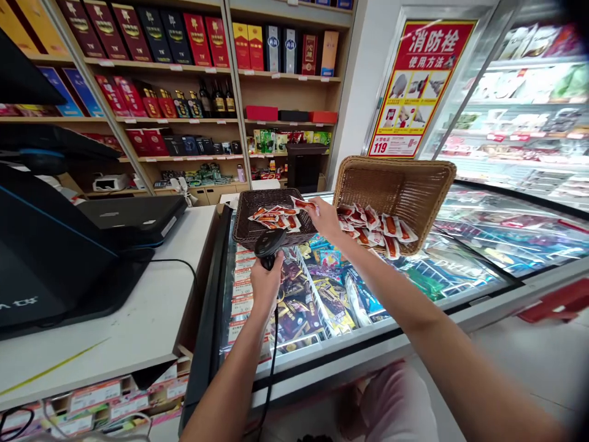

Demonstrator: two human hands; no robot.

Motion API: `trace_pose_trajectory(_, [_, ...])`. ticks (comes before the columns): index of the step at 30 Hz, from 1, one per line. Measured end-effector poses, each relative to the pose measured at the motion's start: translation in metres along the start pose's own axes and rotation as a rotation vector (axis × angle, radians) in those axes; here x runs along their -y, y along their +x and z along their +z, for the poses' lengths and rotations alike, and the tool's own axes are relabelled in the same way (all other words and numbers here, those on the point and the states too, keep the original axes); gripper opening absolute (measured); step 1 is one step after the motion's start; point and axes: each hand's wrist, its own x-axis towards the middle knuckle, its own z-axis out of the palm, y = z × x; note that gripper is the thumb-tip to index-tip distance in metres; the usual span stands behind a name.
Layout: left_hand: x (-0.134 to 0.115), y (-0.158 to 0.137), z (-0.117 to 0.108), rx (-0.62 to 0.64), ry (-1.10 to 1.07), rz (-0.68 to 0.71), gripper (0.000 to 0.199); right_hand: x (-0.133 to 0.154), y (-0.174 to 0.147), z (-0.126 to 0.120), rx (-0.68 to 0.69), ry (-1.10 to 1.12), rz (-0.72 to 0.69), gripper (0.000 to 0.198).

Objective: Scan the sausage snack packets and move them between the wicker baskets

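Observation:
My left hand (pixel 265 283) is wrapped round the handle of a black barcode scanner (pixel 270 243), its cord hanging down beside my forearm. In my right hand (pixel 324 220) I pinch a packaged sausage (pixel 302 204) by one end, over the right side of a dark brown wicker basket (pixel 243 232). Several wrapped sausages (pixel 276 217) lie in that basket. To the right, a larger tan wicker basket (pixel 391 178) stands tilted, with more packaged sausages (pixel 368 224) along its lower side. Both baskets rest on the glass top of a chest freezer (pixel 322 351).
At left stands a white counter (pixel 151 304) with a black checkout machine (pixel 50 245). Shelves of boxed bottles (pixel 170 37) line the back. A fire-hydrant sign (pixel 421 86) hangs on the wall, and a lit display fridge (pixel 529 116) is at right. Bagged goods (pixel 335 301) fill the freezer.

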Motion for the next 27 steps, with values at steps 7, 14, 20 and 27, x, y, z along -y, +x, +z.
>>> trace_pose_trajectory(7, [-0.008, -0.008, 0.004, 0.179, 0.057, 0.061, 0.047, -0.018, -0.097, -0.020, -0.344, 0.707, 0.478, 0.043])
trace_pose_trajectory(14, [-0.008, -0.018, 0.009, 0.351, 0.146, 0.065, 0.048, -0.025, -0.110, -0.019, -0.396, 0.605, 0.515, 0.042])
trace_pose_trajectory(20, [-0.012, -0.019, 0.007, 0.400, 0.178, 0.053, 0.050, -0.020, -0.111, -0.021, -0.390, 0.553, 0.491, 0.040])
trace_pose_trajectory(27, [-0.010, -0.020, 0.008, 0.400, 0.161, 0.071, 0.048, -0.020, -0.109, -0.029, -0.354, 0.446, 0.526, 0.036])
